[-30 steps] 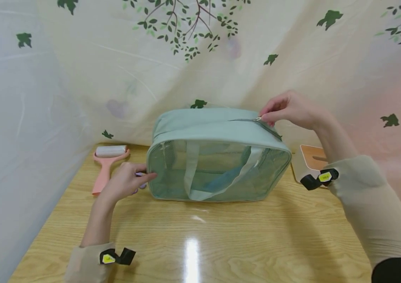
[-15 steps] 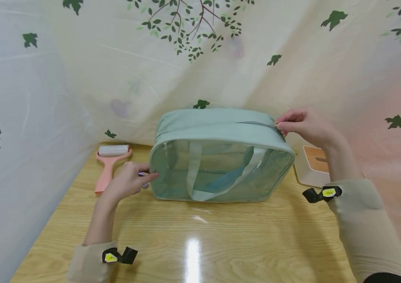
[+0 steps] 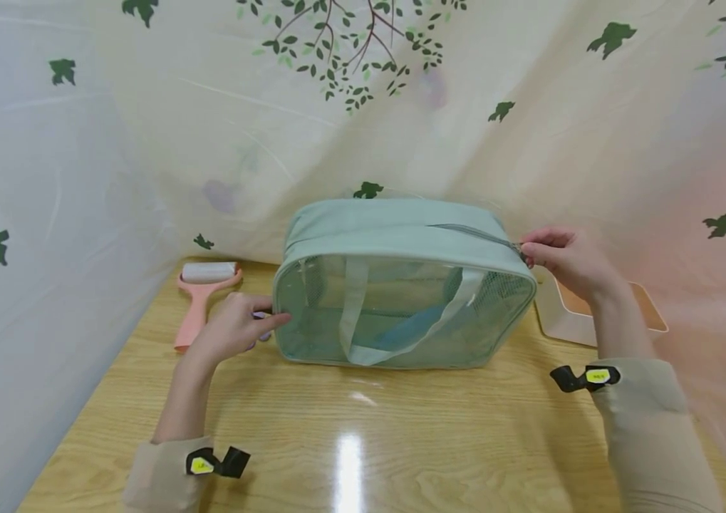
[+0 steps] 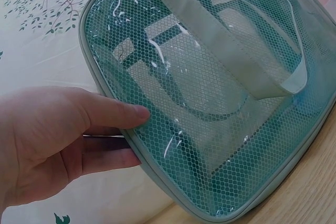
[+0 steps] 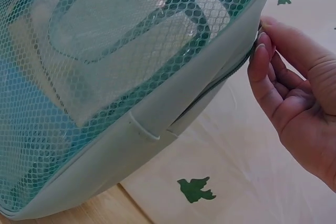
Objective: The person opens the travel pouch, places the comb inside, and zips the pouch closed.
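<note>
A pale green zip bag point(image 3: 395, 246) stands upright on the wooden table, its front panel clear with mesh behind and a strap handle point(image 3: 353, 306) hanging down. Something blue point(image 3: 407, 328) shows through the panel. At the bag's left side, my left hand point(image 3: 231, 328) pinches the edge, thumb point(image 4: 139, 114) on the clear front and fingers behind. My right hand point(image 3: 571, 260) pinches the zipper pull at the top right corner, seen closer in the right wrist view, where the zipper point(image 5: 220, 80) runs down the side. The pull itself is mostly hidden by the fingertips.
A pink lint roller point(image 3: 199, 299) lies to the left, behind my left hand. Something purple point(image 3: 263, 328) peeks out beside the bag. A white box with a wood-look top point(image 3: 568, 320) stands at right, partly behind my right forearm. A leaf-patterned cloth point(image 3: 241, 142) hangs behind.
My right hand has drawn the zipper pull rightward and down along the bag's top to its right corner. The left hand keeps its hold on the left edge.
</note>
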`<state>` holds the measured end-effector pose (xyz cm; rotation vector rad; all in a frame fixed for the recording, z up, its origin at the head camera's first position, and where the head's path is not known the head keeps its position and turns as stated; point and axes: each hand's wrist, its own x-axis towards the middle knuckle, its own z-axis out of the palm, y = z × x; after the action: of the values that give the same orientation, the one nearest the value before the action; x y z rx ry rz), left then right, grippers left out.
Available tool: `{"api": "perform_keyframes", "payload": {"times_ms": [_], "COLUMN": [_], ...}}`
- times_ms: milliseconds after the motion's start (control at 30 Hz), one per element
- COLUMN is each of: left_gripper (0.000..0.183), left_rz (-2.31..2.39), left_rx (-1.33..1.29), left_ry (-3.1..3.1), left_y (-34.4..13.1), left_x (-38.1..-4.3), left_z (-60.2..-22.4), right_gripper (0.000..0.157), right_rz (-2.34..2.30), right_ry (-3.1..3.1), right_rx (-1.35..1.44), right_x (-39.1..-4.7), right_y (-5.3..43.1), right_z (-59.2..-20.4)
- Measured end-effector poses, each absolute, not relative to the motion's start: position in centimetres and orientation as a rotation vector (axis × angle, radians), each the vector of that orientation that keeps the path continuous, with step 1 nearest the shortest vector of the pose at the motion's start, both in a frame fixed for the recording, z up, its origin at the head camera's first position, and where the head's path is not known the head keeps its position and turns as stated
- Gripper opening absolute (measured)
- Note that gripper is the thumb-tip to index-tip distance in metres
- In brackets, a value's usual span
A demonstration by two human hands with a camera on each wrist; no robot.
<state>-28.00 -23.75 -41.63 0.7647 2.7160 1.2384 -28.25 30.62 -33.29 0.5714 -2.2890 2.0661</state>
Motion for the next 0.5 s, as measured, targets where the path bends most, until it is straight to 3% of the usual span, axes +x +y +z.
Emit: {"api": "perform_keyframes", "payload": {"times_ms": [500], "left_gripper": [0.026], "left_rz": [1.248], "left_rx": [0.763], "left_ry": [2.702], "left_y": [-23.7], "left_x": [-28.1], "left_z": [-41.7], "right_gripper": [0.040], "right_rz": [2.379], "right_ry": [-1.877], "right_rx": [0.702], "right_x": [-27.9], "right_y": [31.3], "right_z": [-37.8]}}
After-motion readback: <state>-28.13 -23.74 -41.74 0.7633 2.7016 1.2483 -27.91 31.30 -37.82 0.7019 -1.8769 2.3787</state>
